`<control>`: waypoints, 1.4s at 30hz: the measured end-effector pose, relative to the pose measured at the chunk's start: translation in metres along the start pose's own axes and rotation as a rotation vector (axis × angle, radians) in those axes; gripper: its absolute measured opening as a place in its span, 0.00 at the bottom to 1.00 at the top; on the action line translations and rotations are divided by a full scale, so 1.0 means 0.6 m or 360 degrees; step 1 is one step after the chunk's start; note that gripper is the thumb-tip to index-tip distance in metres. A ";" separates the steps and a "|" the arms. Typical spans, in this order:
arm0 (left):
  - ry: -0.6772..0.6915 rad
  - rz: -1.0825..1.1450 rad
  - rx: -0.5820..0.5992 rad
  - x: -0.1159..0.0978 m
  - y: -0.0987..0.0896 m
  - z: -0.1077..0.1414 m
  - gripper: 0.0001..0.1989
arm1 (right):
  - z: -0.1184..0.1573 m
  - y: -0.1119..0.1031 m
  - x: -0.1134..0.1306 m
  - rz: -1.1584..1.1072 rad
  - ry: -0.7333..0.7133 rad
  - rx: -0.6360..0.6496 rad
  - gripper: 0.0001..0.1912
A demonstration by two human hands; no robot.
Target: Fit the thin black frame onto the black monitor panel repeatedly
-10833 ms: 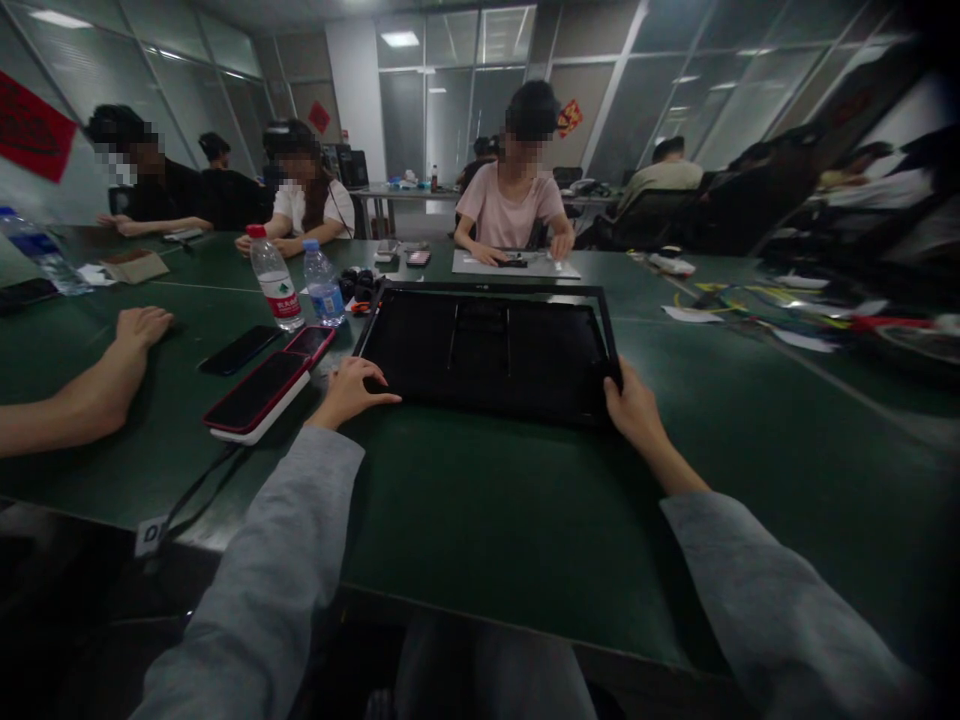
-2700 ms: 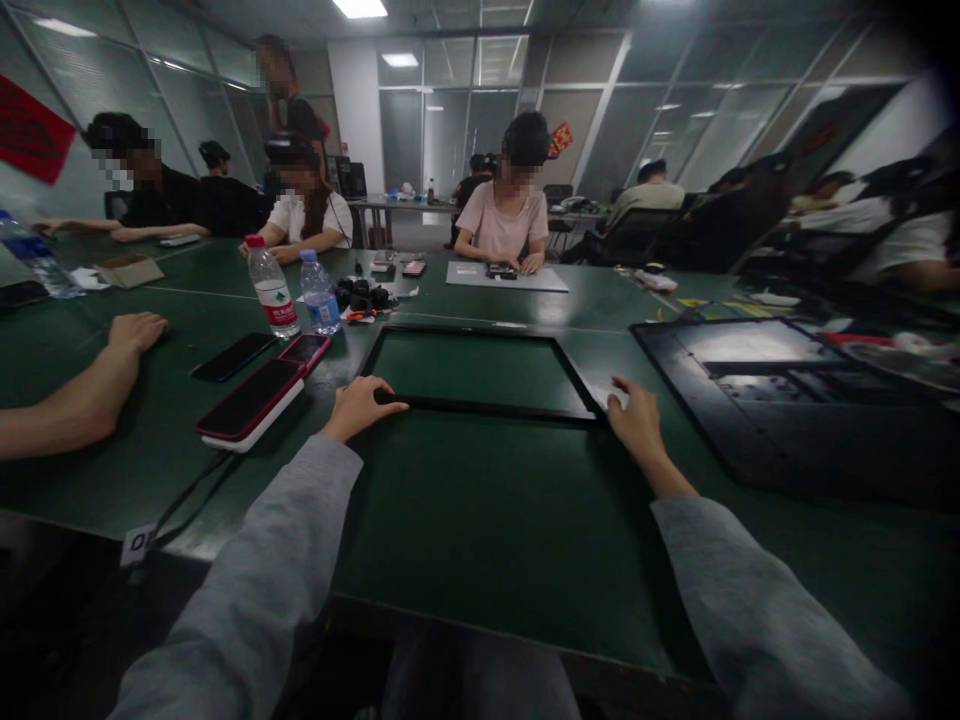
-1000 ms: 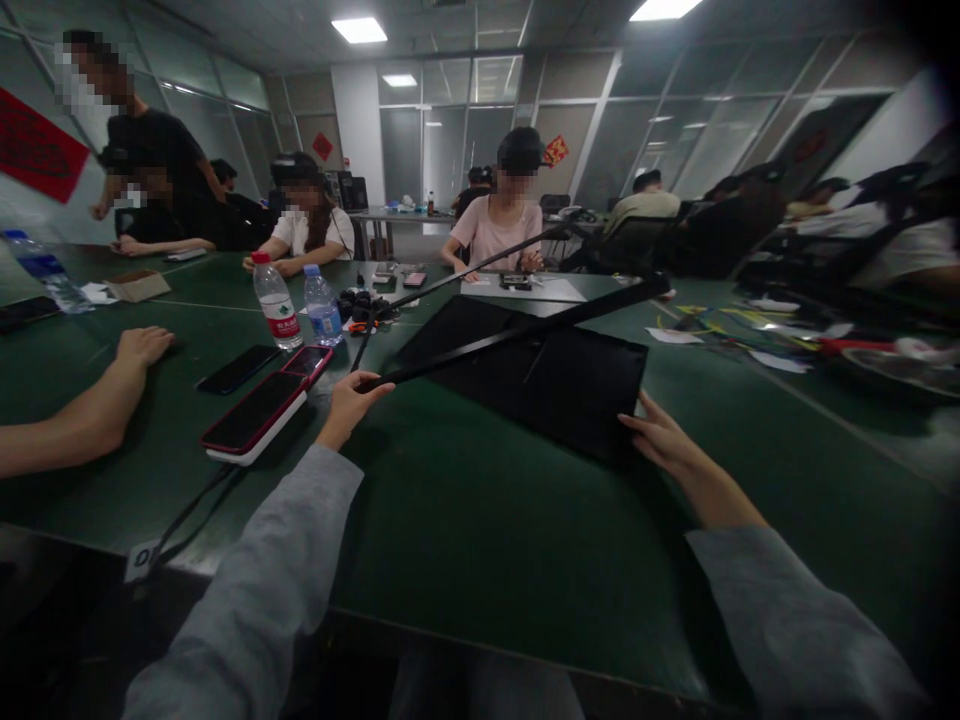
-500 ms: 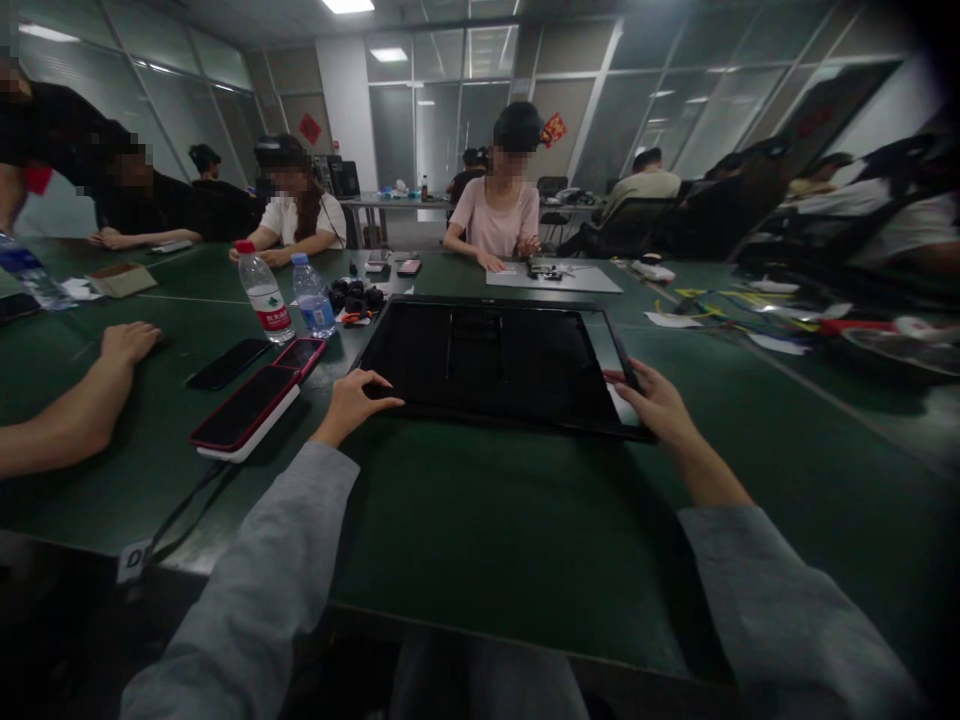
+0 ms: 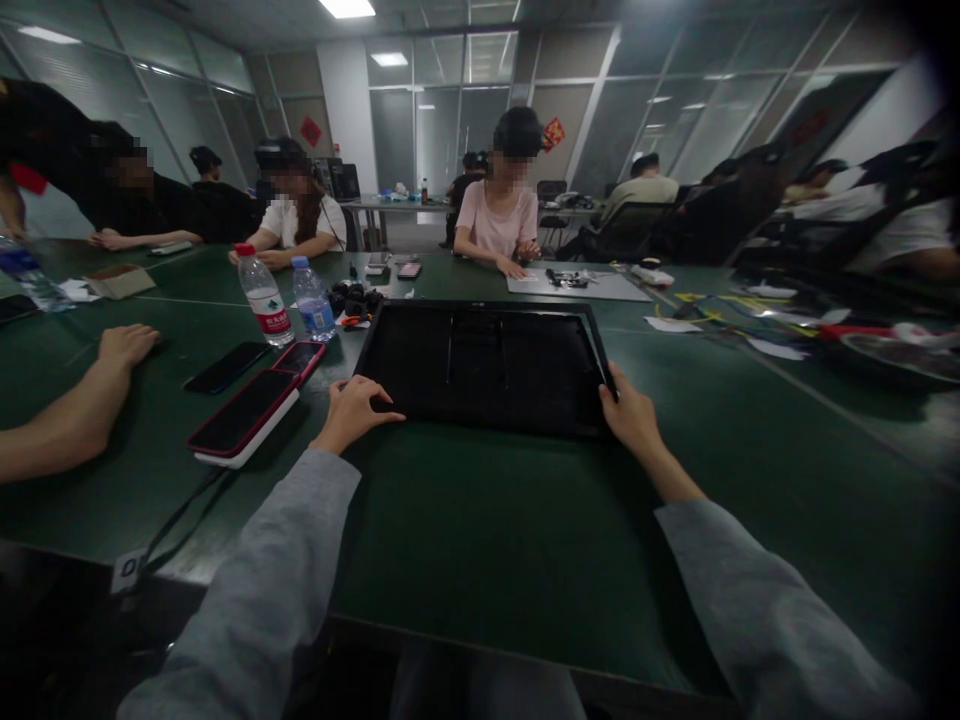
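In front of me on the green table lies a dark shallow panel like a monitor's back cover, with two thin upright ridges in it. A black monitor frame lies around its outline. My left hand grips the frame's near left corner, thumb along the front edge and fingers curled at the side. At the right side, my right hand holds the frame near its front corner, thumb on top; its other fingers are partly hidden.
Left of the frame stand a red-capped bottle and a blue-capped bottle. Nearer lie a dark phone and a red-edged device. A neighbour's hand rests at far left. Opposite, a person works at a grey board. Cables lie right.
My right hand has moved left with the frame's right side, and the gap between frame and panel there has narrowed. My left hand stays at its corner.
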State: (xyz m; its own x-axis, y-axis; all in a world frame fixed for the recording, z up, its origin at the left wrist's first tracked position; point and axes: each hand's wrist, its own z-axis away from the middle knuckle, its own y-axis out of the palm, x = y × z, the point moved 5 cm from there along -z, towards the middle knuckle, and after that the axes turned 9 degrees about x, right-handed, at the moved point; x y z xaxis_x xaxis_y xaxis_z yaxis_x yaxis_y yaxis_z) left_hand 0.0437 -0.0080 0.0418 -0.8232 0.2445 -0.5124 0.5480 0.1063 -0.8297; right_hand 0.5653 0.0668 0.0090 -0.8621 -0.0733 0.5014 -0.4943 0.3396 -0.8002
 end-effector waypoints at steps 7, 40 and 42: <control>-0.0053 0.0104 -0.0299 0.020 -0.009 -0.008 0.15 | -0.002 0.012 -0.025 -0.0091 -0.0011 0.0021 0.36; -0.0561 0.0322 -0.0524 0.101 -0.020 -0.008 0.15 | -0.003 0.019 -0.063 -0.0569 0.0106 0.0067 0.35; -0.0578 0.0464 -0.0533 0.110 -0.017 -0.011 0.15 | -0.004 0.022 -0.062 -0.0613 0.0062 0.0109 0.36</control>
State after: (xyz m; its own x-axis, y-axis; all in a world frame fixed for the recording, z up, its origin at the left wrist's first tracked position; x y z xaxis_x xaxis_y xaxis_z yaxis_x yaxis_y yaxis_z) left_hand -0.0153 0.0131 0.0181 -0.5970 -0.0312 -0.8017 0.7283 0.3979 -0.5578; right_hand 0.5910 0.0762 -0.0191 -0.6078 -0.1472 0.7803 -0.7882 0.2308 -0.5704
